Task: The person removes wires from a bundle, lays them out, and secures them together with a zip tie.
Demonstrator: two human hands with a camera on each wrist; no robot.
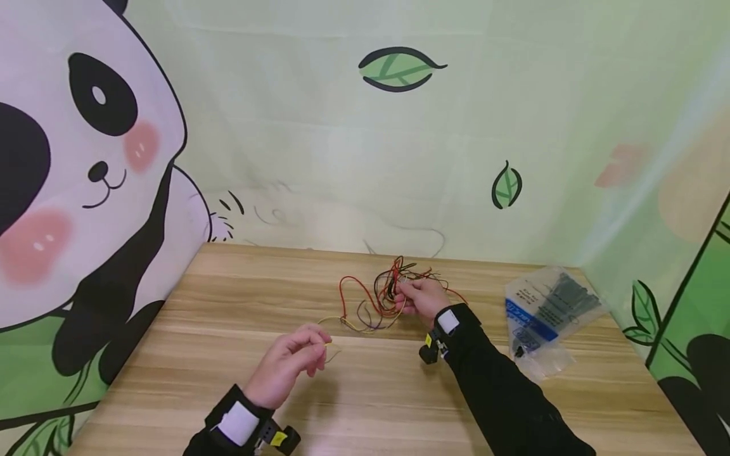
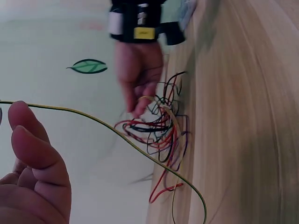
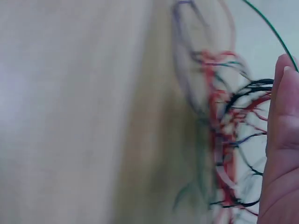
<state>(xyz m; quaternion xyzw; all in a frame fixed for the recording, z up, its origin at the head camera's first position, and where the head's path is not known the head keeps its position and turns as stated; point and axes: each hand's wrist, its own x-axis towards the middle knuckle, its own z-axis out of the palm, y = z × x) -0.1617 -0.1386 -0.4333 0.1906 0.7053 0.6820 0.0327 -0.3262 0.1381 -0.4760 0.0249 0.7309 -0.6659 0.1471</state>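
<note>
A loose tangle of thin wires, mostly red and black with some purple and green, lies on the wooden table near its back edge. Thumb and fingers of my left hand pinch a yellow-green wire in front of the tangle, and its short end sticks out past the fingertips. From there the wire bows down and back towards the bundle. My right hand is at the tangle's right side, pinching a strand. In the right wrist view a green wire runs up from its fingertips.
A clear plastic bag with a blue printed band and dark items inside lies on the table at right. Behind the wooden table hangs a pale green cloth backdrop with a panda and leaves. Each wrist wears a strapped camera.
</note>
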